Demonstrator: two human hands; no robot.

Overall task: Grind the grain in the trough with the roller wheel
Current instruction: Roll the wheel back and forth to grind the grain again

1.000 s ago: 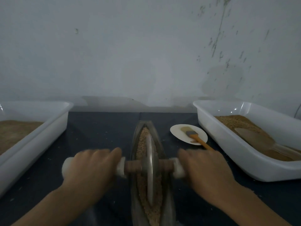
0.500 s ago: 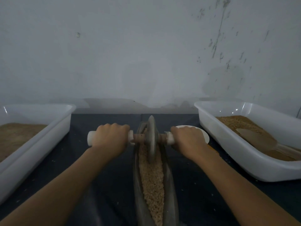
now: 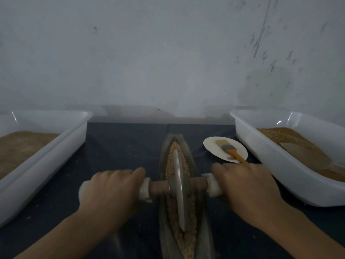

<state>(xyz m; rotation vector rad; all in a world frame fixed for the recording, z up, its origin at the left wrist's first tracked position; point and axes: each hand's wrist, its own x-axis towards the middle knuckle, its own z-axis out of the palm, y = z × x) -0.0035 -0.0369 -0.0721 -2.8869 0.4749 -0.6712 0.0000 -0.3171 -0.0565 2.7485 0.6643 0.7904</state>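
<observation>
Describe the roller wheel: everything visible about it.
The roller wheel is a thin grey disc, metal by the look of it, standing upright on edge in the long narrow trough, its rim bedded in the tan grain. A brown wooden axle runs through its centre, level and crosswise to the trough, with white wrapping on each end. The left hand curls round the left end and the right hand round the right end. The disc looks slightly blurred.

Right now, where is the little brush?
In the head view, the brush lies on a small white plate right of the trough, beside the right-hand tub, just beyond the right hand.
</observation>
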